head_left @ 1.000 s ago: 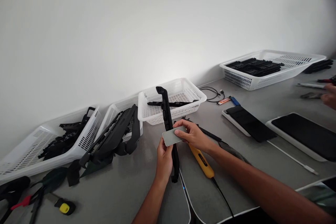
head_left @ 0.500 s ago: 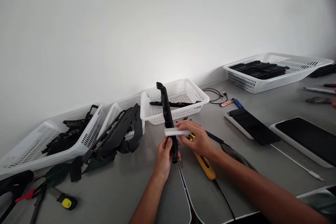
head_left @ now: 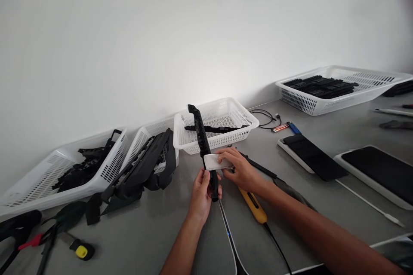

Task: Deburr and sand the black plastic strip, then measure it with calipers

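My left hand is closed around the lower end of a long black plastic strip, which points up and away from me. Its hooked far end overlaps the middle basket. In my right hand is a flat white rectangular piece, pinched by the fingers and lying across the strip just above my left thumb. Whether the two pieces press together I cannot tell. Beneath my right hand lies a yellow-handled corded tool, its front end partly hidden.
A white basket holding another black strip stands ahead. Two more baskets of black parts are at left, and a larger one at back right. A cutter lies front left. Black-topped white devices, cables and a lighter-like blue piece lie right.
The white piece has tilted, so its broad face now shows instead of its edge. The strip's far end has shifted slightly left. Both hands keep their holds.
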A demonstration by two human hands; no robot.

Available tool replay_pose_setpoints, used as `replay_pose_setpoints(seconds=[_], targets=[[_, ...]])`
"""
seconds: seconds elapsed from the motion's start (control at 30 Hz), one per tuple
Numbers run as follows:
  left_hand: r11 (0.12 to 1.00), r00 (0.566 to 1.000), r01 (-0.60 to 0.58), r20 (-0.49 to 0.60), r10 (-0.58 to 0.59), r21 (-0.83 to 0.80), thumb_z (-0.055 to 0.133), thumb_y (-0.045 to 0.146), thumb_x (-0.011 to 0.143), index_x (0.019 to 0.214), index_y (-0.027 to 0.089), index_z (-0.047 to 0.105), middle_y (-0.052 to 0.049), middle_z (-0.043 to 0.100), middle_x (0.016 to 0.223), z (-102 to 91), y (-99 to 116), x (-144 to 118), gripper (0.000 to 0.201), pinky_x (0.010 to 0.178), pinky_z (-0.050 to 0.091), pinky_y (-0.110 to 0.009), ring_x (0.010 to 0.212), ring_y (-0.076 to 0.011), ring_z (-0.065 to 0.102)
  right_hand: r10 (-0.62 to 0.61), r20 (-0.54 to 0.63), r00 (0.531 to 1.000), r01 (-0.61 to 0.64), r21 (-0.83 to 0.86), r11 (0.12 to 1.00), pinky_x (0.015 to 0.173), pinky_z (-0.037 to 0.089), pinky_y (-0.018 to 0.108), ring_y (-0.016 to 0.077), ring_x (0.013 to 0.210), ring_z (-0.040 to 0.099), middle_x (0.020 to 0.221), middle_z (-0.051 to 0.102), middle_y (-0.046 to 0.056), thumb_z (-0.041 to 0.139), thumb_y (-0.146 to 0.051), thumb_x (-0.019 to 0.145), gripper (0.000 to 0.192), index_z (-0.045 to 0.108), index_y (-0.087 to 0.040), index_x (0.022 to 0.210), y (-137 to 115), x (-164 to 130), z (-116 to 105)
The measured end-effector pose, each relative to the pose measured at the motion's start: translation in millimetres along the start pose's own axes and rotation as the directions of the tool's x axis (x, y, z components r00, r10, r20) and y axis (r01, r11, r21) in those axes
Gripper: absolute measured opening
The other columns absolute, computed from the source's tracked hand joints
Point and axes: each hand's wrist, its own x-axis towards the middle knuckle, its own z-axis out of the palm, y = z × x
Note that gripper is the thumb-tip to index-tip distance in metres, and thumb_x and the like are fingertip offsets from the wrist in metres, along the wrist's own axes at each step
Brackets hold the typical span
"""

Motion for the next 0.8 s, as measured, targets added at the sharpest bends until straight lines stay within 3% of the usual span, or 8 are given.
replay_pose_setpoints(seconds=[0.13, 0.3, 0.47, 0.63, 0.8], targets=[[1.0, 1.0, 0.021, 0.017, -0.022, 0.021, 0.078, 0.063, 0.087, 0.098, 0.019, 0.06, 0.001, 0.072, 0.081, 0.7, -3.1, -1.2, 0.048, 0.041, 0.047, -0.023, 0.045, -0.0101, 0.059, -0.017, -0.035, 0.999, 0.016, -0.028, 0.999, 0.104, 0.049, 0.044, 0.0278, 0.122, 0.058, 0.129, 0.069, 0.008, 0.054, 0.002, 0.072, 0.037, 0.059, -0.024, 0.098, 0.3, -1.0, 0.6], [0.993, 0.995, 0.093, 0.024, -0.094, 0.067, 0.075, 0.075, 0.082, 0.102, 0.02, 0.056, 0.0, 0.071, 0.062, -0.5, -10.4, -1.9, 0.061, 0.034, 0.043, -0.024, 0.037, -0.0152, 0.057, -0.114, 0.008, 0.993, 0.114, -0.034, 0.993, 0.105, 0.05, 0.043, 0.0261, 0.127, 0.057, 0.136, 0.066, 0.008, 0.053, 0.003, 0.077, 0.04, 0.062, -0.024, 0.104, -2.8, -2.4, 4.1], [0.992, 1.0, 0.026, -0.017, -0.024, 0.123, 0.071, 0.074, 0.087, 0.092, 0.022, 0.054, 0.002, 0.067, 0.055, -2.5, -9.4, -0.4, 0.055, 0.037, 0.039, -0.02, 0.035, -0.0103, 0.048, -0.068, -0.089, 0.994, 0.064, -0.045, 0.997, 0.102, 0.051, 0.044, 0.0265, 0.121, 0.059, 0.127, 0.068, 0.008, 0.051, 0.004, 0.069, 0.041, 0.059, -0.024, 0.099, 4.2, -0.9, 3.0], [0.986, 0.996, 0.033, -0.083, -0.02, 0.166, 0.077, 0.08, 0.075, 0.099, 0.02, 0.059, 0.003, 0.064, 0.05, -3.4, -10.3, 1.2, 0.067, 0.035, 0.037, -0.02, 0.039, -0.0141, 0.053, -0.129, -0.024, 0.991, 0.128, -0.037, 0.991, 0.104, 0.051, 0.042, 0.0253, 0.124, 0.059, 0.134, 0.067, 0.007, 0.054, 0.002, 0.076, 0.038, 0.061, -0.025, 0.102, -1.9, -2.0, 6.6], [0.975, 0.994, -0.004, -0.107, 0.028, 0.22, 0.074, 0.081, 0.079, 0.086, 0.021, 0.056, 0.002, 0.062, 0.049, -4.7, -7.9, 2.3, 0.062, 0.034, 0.035, -0.019, 0.036, -0.011, 0.048, -0.029, -0.118, 0.993, 0.026, -0.03, 0.999, 0.104, 0.051, 0.045, 0.0267, 0.122, 0.06, 0.128, 0.069, 0.008, 0.053, 0.002, 0.072, 0.038, 0.061, -0.024, 0.099, 1.8, -0.1, 6.0]])
